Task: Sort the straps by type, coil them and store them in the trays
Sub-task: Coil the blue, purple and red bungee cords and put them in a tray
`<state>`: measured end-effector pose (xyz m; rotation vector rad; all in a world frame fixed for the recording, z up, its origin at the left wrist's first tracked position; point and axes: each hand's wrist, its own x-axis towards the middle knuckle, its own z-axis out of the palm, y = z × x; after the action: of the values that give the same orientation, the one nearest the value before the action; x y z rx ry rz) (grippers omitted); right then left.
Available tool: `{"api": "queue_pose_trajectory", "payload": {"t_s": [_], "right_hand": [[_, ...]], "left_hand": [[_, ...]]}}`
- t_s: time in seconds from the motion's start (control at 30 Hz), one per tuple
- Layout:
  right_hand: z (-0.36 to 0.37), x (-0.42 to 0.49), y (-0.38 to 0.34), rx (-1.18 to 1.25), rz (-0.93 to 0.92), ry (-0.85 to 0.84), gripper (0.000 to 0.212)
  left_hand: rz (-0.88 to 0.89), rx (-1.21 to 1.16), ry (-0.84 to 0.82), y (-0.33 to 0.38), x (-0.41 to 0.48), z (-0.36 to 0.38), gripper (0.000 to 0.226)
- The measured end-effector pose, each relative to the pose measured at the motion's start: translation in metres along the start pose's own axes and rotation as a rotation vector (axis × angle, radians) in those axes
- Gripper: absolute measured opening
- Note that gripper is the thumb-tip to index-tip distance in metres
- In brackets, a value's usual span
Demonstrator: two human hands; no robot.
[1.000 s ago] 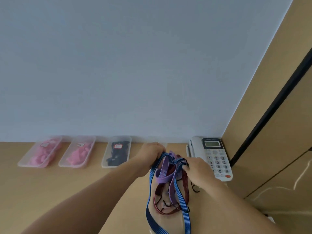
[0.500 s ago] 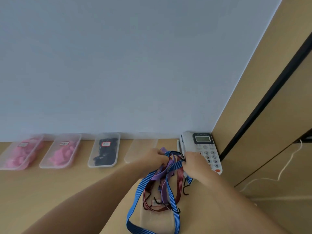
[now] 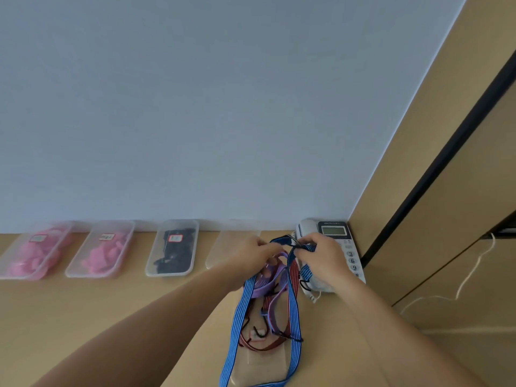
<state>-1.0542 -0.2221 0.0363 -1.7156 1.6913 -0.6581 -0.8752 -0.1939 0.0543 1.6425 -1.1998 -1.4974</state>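
Observation:
A tangle of straps hangs between my hands above a clear tray [image 3: 259,367] near the front of the desk. A blue striped strap [image 3: 295,325] loops longest, with a purple strap [image 3: 265,284] and a red striped strap [image 3: 293,272] bunched inside it. My left hand [image 3: 252,256] grips the top of the bundle. My right hand [image 3: 321,255] pinches the blue strap's upper end. Black hooks dangle among the straps. Along the wall stand two trays of pink straps [image 3: 36,254] [image 3: 102,252], a tray of black straps [image 3: 174,248] and a clear tray [image 3: 223,247] holding nothing I can see.
A white desk phone [image 3: 332,236] sits in the back right corner, partly behind my right hand, its coiled cord hanging at the desk's edge. A tan wall panel with a black strip stands at the right. A white cable trails along it.
My view has shifted, so the trays sit further left in the frame. Both hands have lifted the strap bundle a little and moved towards the phone.

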Motion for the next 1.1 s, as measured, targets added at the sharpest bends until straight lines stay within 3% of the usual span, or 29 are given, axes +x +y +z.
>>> {"api": "queue_pose_trajectory", "payload": {"t_s": [0.1, 0.2, 0.33, 0.47, 0.57, 0.63, 0.73, 0.83, 1.03, 1.1], "right_hand": [[-0.004, -0.004, -0.015, 0.221, -0.005, -0.072, 0.025], [-0.006, -0.009, -0.025, 0.281, -0.017, -0.047, 0.025], [-0.011, -0.017, -0.023, 0.286, 0.025, -0.072, 0.031], [-0.006, -0.029, -0.014, 0.149, 0.081, -0.19, 0.024], [-0.003, -0.035, -0.026, -0.011, 0.034, -0.252, 0.026], [-0.005, -0.04, -0.04, 0.013, -0.005, -0.192, 0.032], [-0.022, -0.043, -0.064, 0.362, 0.0, 0.006, 0.032], [-0.046, -0.042, -0.087, 0.654, -0.065, 0.06, 0.022], [-0.058, -0.049, -0.111, 0.481, -0.176, 0.053, 0.015], [-0.059, -0.053, -0.111, 0.477, -0.19, 0.119, 0.018]], "left_hand": [[-0.02, -0.214, 0.011, 0.027, -0.008, -0.006, 0.028], [-0.008, -0.321, -0.079, 0.05, -0.021, -0.015, 0.015], [0.026, -0.515, -0.172, 0.075, -0.039, -0.028, 0.012], [0.192, -0.669, -0.2, 0.094, -0.049, -0.037, 0.014], [0.263, -0.572, -0.177, 0.094, -0.054, -0.031, 0.027], [0.285, -0.435, -0.117, 0.088, -0.056, -0.028, 0.037], [0.344, -0.298, -0.03, 0.082, -0.056, -0.027, 0.044], [0.424, -0.127, 0.075, 0.08, -0.059, -0.025, 0.044], [0.563, 0.195, 0.162, 0.086, -0.072, -0.027, 0.036], [0.6, 0.322, 0.293, 0.086, -0.077, -0.036, 0.035]]}}
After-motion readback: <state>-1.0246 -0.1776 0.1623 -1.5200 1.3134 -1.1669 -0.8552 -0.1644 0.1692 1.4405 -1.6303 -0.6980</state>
